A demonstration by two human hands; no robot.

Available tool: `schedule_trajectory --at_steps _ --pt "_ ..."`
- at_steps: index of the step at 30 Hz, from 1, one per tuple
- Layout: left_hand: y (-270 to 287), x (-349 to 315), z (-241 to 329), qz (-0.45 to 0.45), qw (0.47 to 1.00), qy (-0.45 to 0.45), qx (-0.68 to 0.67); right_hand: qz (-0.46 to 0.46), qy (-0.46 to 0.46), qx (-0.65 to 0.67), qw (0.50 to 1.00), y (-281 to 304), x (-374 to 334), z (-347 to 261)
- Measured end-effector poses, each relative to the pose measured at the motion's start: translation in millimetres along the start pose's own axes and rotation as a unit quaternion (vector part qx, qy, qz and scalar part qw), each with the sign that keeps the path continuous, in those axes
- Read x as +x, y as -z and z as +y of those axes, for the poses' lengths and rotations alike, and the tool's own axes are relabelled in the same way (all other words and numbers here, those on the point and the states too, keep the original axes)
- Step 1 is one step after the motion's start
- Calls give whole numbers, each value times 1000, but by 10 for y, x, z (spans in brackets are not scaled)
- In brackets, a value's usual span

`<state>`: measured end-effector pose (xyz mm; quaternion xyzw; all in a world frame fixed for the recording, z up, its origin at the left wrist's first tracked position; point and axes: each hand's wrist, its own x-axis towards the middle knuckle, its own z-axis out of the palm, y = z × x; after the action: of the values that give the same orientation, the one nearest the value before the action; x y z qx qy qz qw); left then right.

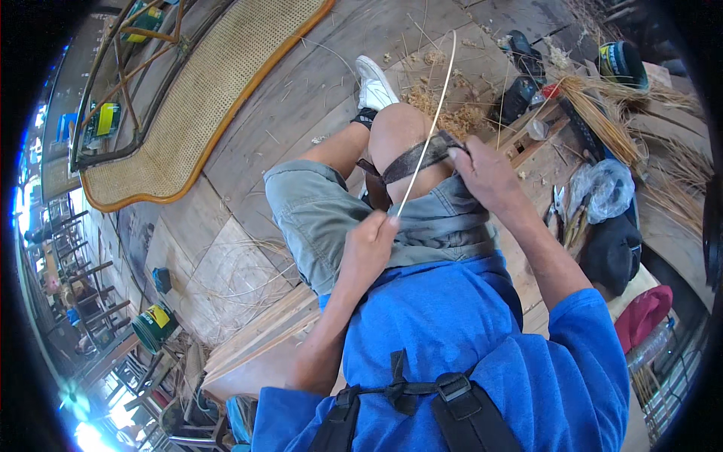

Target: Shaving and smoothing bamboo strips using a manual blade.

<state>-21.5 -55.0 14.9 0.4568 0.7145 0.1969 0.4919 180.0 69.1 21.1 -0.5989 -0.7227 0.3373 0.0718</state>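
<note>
My left hand [369,245] is closed round the near end of a long, pale cane strip [419,160], just above my lap. From there the strip runs up across a dark band [418,158] wrapped round my bare leg by the knee, and its far end curves freely over the floor. My right hand [486,177] is closed at the right end of that band, beside the strip. A small dark piece shows at its fingertips; whether this is part of the band or a separate tool, I cannot tell.
A woven cane panel with an orange-brown wooden rim [207,98] lies at the upper left. Curly shavings [452,113] litter the floor ahead. To the right are a cane bundle [602,120], pliers [558,203], a clear plastic bag [608,188] and a black cap [611,252]. Green tubs [154,325] stand around.
</note>
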Motion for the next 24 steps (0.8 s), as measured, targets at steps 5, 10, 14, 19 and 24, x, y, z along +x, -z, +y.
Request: schedule_trajectory --at_steps 5,10,14,19,24 --pt "-74 595 502 69 994 -90 2 2 14 -32 999 -8 -22 -134" --pt "-90 468 345 37 997 -67 -8 -10 57 -110 992 -200 -104 -237" --pt "270 -151 -50 -50 999 -14 6 17 58 -132 989 -272 -64 -89" --pt "790 -1358 -833 -97 986 130 -24 35 81 -156 984 -283 -98 -164" --pt "1069 -2285 -1335 -68 922 381 -12 35 86 -110 990 -284 -83 -178"
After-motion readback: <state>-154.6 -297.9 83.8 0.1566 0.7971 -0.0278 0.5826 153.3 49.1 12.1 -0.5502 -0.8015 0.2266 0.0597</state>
